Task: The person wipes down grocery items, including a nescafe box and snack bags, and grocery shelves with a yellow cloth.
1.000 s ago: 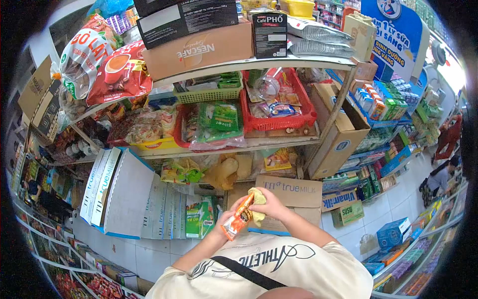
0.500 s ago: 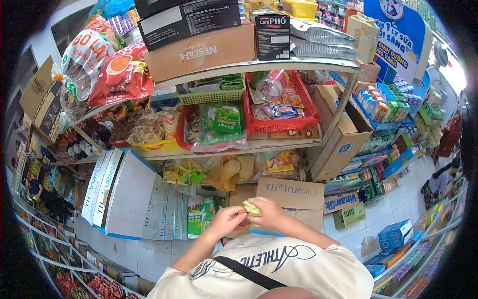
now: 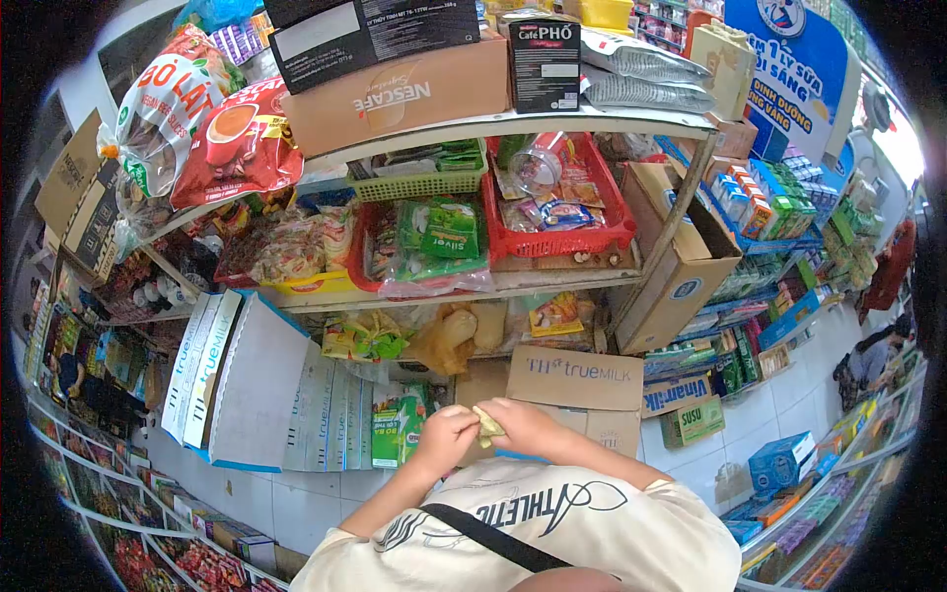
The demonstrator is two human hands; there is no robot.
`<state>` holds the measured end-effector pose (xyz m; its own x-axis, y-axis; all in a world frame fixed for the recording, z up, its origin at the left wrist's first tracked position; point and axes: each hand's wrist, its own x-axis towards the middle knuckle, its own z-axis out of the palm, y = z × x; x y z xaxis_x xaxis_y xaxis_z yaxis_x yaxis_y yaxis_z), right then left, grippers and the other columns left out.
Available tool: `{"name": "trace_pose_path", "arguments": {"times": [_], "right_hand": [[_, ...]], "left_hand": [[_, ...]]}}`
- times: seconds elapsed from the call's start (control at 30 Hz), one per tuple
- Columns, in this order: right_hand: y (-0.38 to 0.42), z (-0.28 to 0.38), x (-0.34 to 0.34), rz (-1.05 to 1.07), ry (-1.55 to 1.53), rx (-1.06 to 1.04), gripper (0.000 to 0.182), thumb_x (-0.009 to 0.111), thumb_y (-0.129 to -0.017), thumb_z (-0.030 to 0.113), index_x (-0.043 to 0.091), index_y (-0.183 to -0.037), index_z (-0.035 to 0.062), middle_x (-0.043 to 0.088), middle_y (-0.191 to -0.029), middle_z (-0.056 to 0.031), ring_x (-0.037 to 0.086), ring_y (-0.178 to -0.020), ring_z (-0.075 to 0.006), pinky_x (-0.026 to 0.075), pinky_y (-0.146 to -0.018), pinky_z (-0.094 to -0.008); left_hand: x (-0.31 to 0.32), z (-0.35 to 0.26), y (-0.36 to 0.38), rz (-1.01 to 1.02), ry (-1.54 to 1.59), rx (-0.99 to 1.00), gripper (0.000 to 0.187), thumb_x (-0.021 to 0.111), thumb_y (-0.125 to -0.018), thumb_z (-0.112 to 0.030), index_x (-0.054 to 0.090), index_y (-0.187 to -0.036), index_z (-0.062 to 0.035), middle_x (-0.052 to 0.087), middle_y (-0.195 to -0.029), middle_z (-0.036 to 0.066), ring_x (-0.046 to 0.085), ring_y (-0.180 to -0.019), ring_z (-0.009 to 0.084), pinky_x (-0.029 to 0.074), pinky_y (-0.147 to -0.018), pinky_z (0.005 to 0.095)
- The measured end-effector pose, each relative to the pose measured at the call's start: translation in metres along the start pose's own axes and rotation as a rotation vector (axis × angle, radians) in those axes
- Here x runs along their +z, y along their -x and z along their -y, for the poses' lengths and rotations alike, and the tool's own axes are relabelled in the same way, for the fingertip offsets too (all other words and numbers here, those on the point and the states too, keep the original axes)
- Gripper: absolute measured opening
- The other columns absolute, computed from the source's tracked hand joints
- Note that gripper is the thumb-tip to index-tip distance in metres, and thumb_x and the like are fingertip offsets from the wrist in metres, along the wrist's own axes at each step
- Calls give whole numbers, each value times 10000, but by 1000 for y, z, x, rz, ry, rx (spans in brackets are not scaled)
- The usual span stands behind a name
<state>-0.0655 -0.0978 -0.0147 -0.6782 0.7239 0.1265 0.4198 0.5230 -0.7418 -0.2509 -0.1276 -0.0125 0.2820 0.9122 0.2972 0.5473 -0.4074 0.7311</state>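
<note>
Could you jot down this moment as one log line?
left hand: closed, touching yellow cloth | right hand: grip on yellow cloth | front: truemilk carton

Orange packet gone from view; left hand point(image 3: 446, 431) and right hand point(image 3: 518, 426) lowered, closed over yellow cloth point(image 3: 488, 422).

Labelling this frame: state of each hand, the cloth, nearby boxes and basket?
Left hand: closed, pinching the cloth.
Right hand: closed on the cloth.
Yellow cloth: bunched between both hands.
TH true MILK carton: flap open.
Red basket: full of packets.
</note>
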Motion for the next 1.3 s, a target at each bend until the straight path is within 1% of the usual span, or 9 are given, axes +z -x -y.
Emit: {"name": "trace_pose_path", "arguments": {"times": [0.13, 0.43, 0.53, 0.63, 0.67, 0.87, 1.0, 1.2, 1.3], "right_hand": [[-1, -3, 2, -35, 67, 5, 396, 677, -684, 188, 545, -1041, 81, 608, -953, -133, 583, -879, -330, 475, -740, -410], [3, -21, -11, -70, 42, 78, 374, 706, -664, 192, 563, -995, 91, 608, -932, -129, 576, -874, -333, 471, -737, -405], [14, -47, -19, -90, 91, 165, 396, 700, -670, 170, 561, -1029, 78, 611, -918, -129, 596, -859, -298, 477, -746, -369], [33, -82, -17, -271, -303, 381, 427, 687, -674, 141, 552, -1072, 66, 609, -891, -124, 602, -851, -229, 472, -767, -322], [35, -80, -25, -262, -340, 359, 445, 666, -684, 80, 522, -1101, 19, 584, -901, -90, 554, -884, -137, 457, -788, -287], [19, -53, -2, -351, -788, 196, 653, 705, -686, 137, 412, -1256, 14, 499, -1163, -149, 507, -1069, -225, 413, -904, -317], [4, -46, 5, -242, -368, 71, 703, 732, -670, 157, 396, -1267, -1, 507, -1151, -143, 500, -1092, -229, 400, -924, -318], [18, -57, -8, -31, -543, 234, 475, 706, -659, 142, 537, -1089, 28, 576, -989, -135, 570, -957, -262, 448, -812, -338], [19, -50, -11, -18, -191, 131, 380, 696, -642, 136, 567, -983, 30, 577, -944, -138, 576, -886, -289, 456, -758, -352]], "left_hand": [[4, 3, 4, -19, 15, -31, 99, 626, -732, -63, 645, -804, 2, 620, -763, 124, 600, -706, 261, 471, -629, 319], [-12, -6, -3, -55, 110, -158, 91, 647, -743, -64, 675, -813, -13, 627, -751, 110, 596, -714, 215, 457, -657, 287], [-25, 15, -3, -312, 110, -208, 77, 641, -767, -60, 671, -816, -9, 631, -768, 72, 590, -735, 170, 455, -688, 275], [-47, 30, -4, -572, 621, -400, 86, 596, -828, -45, 632, -891, 2, 636, -833, 56, 580, -772, 121, 463, -727, 254], [-51, 32, -4, -563, 652, -396, 89, 590, -833, -40, 620, -907, 0, 634, -849, 55, 578, -778, 118, 463, -737, 251], [-11, 33, -1, -363, 864, -381, 98, 567, -841, -13, 566, -939, -13, 625, -925, 73, 583, -829, 128, 470, -766, 268], [16, 11, -4, -134, 850, -377, 91, 552, -853, -2, 556, -943, -15, 609, -953, 75, 575, -861, 126, 463, -794, 262], [0, 9, -4, 170, 823, -370, 124, 573, -853, -25, 539, -972, -16, 597, -956, 52, 567, -858, 109, 455, -777, 243], [-9, 15, -3, 380, 455, -423, 159, 591, -857, -109, 555, -985, -23, 628, -918, 80, 596, -809, 142, 468, -719, 268]]}}
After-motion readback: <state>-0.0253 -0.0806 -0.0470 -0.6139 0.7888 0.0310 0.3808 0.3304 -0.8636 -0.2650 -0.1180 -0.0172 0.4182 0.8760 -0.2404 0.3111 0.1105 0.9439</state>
